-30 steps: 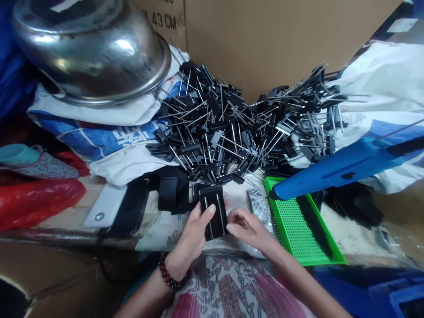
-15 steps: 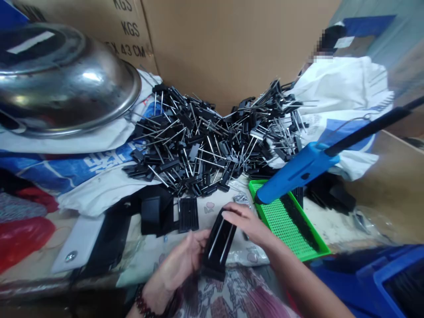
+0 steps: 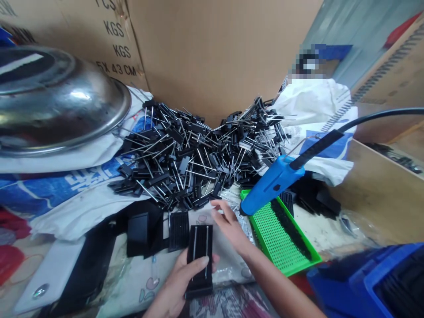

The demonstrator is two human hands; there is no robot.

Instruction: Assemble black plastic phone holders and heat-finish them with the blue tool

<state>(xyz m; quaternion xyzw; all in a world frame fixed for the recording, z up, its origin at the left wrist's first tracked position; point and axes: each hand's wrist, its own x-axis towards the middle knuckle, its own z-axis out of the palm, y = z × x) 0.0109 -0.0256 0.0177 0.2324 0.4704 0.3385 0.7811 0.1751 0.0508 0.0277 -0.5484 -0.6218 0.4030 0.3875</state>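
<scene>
My left hand (image 3: 185,274) grips a black rectangular plastic holder (image 3: 200,247) with two thin metal rods along it, the thumb pressed across the rods. To the right, my right hand (image 3: 230,225) is off the holder, its fingers apart and nothing visible in them. It hovers over a clear plastic bag (image 3: 245,221) at the foot of the pile, and whether it touches the bag I cannot tell. A blue electric screwdriver (image 3: 268,190) hangs tip down beside it, above a green mesh tray (image 3: 281,247) with small dark pieces heaped along one side.
Black pieces with metal rods form a large pile (image 3: 192,154) against cardboard (image 3: 225,53). An upturned metal basin (image 3: 66,106) sits left. A ribbed black plate (image 3: 179,230), a black block (image 3: 138,234) and a phone-like white slab (image 3: 49,274) lie nearby. A blue crate (image 3: 357,282) stands lower right.
My right hand has let go of the black holder and moved up towards the pile. The left hand now grips the holder, which is turned more upright. The whole view has shifted a little.
</scene>
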